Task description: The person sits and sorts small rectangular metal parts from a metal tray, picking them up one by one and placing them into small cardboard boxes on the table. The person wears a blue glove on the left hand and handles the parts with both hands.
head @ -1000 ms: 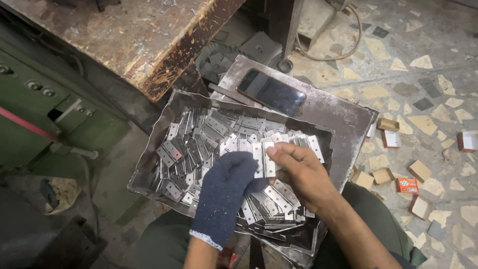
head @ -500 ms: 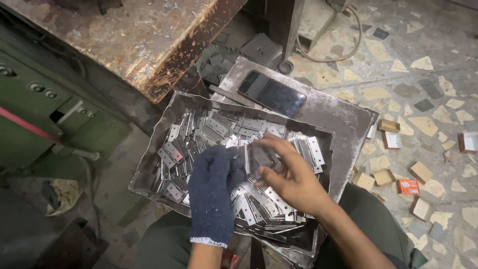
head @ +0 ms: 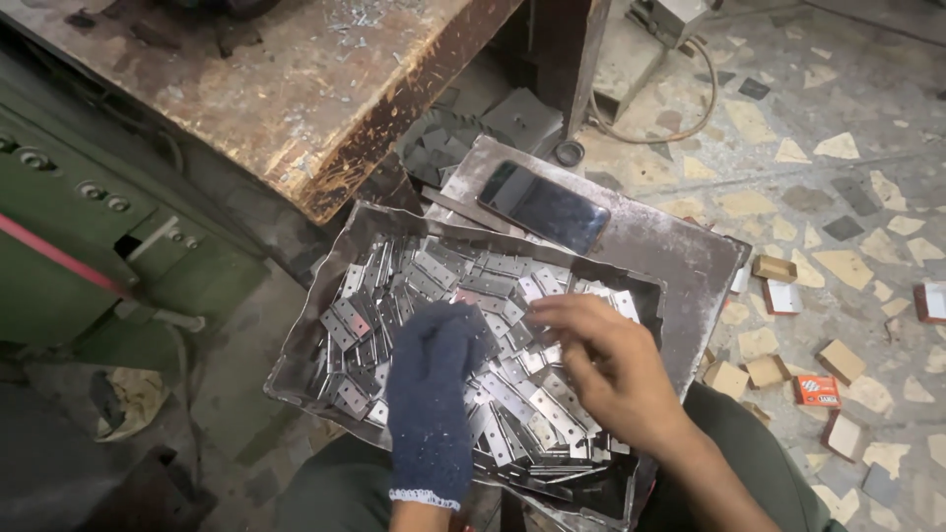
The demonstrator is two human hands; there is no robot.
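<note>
Head camera, looking down at the person's lap: a dented metal tray is resting across the knees, filled with a loose heap of small flat metal hinge plates, each with punched holes. The left hand, wearing a dark blue knit glove, is lying palm down on the near middle of the tray, fingers spread flat and released, pressing on the plates without gripping any. The bare right hand is reaching across the right side of the tray, its fingers curled and pinching at the plates beneath; whether one is actually caught between the fingertips I cannot tell. Just beyond the tray's far edge, a dark smartphone is lying face up on a flat steel sheet. Left of the tray, a green machine body is standing under a worn, rusty workbench top. Right of the tray, small cardboard boxes are scattered over the terrazzo floor. A likely risk: the stamped edges could cut the ungloved right hand, and the tray, only balanced on the knees, could tip and spill plates
</note>
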